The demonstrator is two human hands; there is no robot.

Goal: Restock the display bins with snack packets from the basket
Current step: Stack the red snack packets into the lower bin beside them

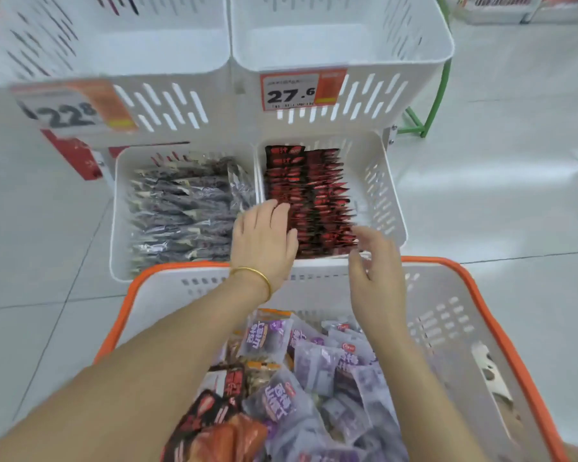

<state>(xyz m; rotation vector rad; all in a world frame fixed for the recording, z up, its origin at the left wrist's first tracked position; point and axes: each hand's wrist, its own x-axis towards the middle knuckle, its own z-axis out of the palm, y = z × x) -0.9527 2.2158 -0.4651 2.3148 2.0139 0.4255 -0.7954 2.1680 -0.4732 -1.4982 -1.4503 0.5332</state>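
– What takes up most of the view?

– The orange-rimmed shopping basket (427,261), close to the person, so stock is within reach. It holds a loose heap of purple snack packets (331,361), with a few red-and-black ones at its near left.

– And the display?

– Two upper white bins (381,95) look bare inside. Below them, the lower left bin (121,211) holds grey-purple packets (181,208) standing in a row. The lower right bin (377,195) holds red-and-black packets (314,195), filed on edge front to back, probably so that more fit.

– Where are the hands?

– Both are over the lower right bin. The left hand (264,235) lies on the left end of the red row, its fingers (271,208) nearly straight and spread, gripping nothing. I judge that it presses the row to keep the packets upright.

– The right one?

– The right hand (374,271) hovers at the row's near right corner. Its fingers (364,233) are loosely curved and hold nothing that I can make out. Whether they touch the packets I cannot tell.

– So which step is this?

– Tidying the red row, I think. The purple packets wait in the basket.

– Small things?

– Price tags (291,91) on the upper bins, and a gold bangle (252,271) on the left wrist.
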